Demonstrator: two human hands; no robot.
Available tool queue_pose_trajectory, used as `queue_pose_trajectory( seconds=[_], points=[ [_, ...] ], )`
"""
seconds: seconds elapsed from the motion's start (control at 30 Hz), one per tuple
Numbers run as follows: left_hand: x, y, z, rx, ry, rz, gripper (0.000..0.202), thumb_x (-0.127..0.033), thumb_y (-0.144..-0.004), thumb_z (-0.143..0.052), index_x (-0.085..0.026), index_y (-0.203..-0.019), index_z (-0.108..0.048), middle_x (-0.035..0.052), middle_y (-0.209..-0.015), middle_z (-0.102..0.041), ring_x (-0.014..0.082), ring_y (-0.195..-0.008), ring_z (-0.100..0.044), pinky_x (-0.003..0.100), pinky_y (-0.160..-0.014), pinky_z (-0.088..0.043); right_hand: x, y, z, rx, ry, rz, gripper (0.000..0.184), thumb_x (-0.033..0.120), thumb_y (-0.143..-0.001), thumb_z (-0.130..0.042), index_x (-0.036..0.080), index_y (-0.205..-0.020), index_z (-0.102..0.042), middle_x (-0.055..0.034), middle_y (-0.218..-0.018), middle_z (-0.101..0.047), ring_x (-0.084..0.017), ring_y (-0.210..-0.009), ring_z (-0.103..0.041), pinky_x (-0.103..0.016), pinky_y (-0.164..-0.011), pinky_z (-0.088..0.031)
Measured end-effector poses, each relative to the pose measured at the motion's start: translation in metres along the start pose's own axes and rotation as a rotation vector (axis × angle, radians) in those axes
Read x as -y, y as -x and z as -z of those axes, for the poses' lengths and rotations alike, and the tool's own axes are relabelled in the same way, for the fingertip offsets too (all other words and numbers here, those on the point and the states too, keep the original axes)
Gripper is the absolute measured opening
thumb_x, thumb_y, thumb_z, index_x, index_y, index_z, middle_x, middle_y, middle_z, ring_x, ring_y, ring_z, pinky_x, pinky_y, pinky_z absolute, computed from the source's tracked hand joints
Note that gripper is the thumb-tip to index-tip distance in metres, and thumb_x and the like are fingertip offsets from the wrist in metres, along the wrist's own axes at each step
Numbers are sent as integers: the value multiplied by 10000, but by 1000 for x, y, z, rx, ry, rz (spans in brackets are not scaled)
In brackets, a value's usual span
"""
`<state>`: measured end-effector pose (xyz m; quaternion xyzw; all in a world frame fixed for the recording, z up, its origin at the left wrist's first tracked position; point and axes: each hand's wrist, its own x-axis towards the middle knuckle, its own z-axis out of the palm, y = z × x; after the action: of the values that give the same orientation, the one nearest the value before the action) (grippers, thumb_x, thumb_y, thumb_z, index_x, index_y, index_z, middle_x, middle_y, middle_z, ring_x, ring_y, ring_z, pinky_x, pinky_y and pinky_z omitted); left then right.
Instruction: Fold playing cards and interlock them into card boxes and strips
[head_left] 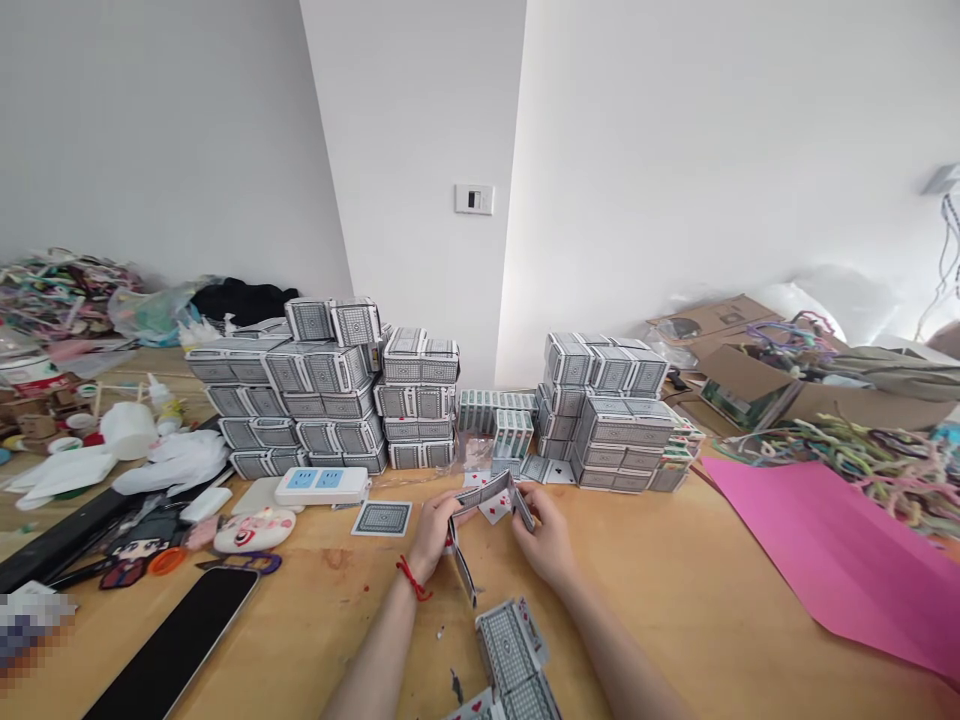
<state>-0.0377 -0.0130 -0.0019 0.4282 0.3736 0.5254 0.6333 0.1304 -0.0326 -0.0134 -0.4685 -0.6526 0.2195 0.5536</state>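
Note:
A bent strip of joined playing cards (484, 492), grey patterned backs outward, is held up above the table between both hands. My left hand (433, 530), with a red cord at the wrist, is closed on its left part, where one section hangs down. Closed on the right end, near a fold, is my right hand (541, 530). Behind the strip lie face-up cards (495, 508) with red pips. Nearer to me sits a block built of cards (510, 645), partly cut off by the lower frame edge. A single card (382, 518) lies face down left of my left hand.
Stacked card blocks (330, 400) rise at the back left, and more card blocks (622, 430) at the back right. A white power strip (322, 485), a phone (180, 640) and a craft knife (247, 562) lie left. Pink paper (832, 560) and cardboard boxes (750, 380) are right.

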Motion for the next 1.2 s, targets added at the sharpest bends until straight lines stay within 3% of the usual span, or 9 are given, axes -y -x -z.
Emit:
queue_pose_trajectory(
  seconds=[0.23,0.67,0.9,1.03,1.2],
  points=[
    [4,-2,3,6,15,-9,210,-181,-592,-498,-161,-732,-653,55,-830,-674,245,-931,-558,338,-755,-459,-1,1,1,14,25,8,57,160,-660,-452,195,-621,-429,-64,-955,-588,-163,-848,-542,-271,-699,-441],
    [4,-3,2,4,7,-5,229,-204,-570,-502,-154,-733,-656,64,-843,-673,249,-936,-555,358,-783,-450,-4,2,1,9,33,-2,46,163,-691,-453,194,-668,-476,-46,-884,-600,-154,-774,-553,-257,-679,-444],
    [4,-3,3,-38,11,5,168,-190,-552,-483,-150,-621,-630,53,-829,-665,225,-865,-562,329,-727,-465,-4,2,0,-15,29,47,82,148,-674,-463,209,-626,-439,-51,-889,-590,-174,-804,-545,-271,-671,-440],
    [-1,-2,2,-52,-32,-11,114,-187,-548,-473,-167,-485,-566,27,-663,-644,196,-760,-561,288,-664,-463,-5,2,1,-8,56,60,96,128,-661,-463,212,-626,-432,-50,-891,-589,-176,-798,-543,-280,-674,-435],
    [-8,2,-2,-106,-135,-51,191,-192,-538,-468,-182,-349,-444,-8,-470,-551,156,-592,-521,251,-600,-439,-6,2,2,-4,52,62,100,126,-660,-459,212,-628,-421,-56,-898,-587,-174,-799,-541,-278,-673,-429]
  ],
)
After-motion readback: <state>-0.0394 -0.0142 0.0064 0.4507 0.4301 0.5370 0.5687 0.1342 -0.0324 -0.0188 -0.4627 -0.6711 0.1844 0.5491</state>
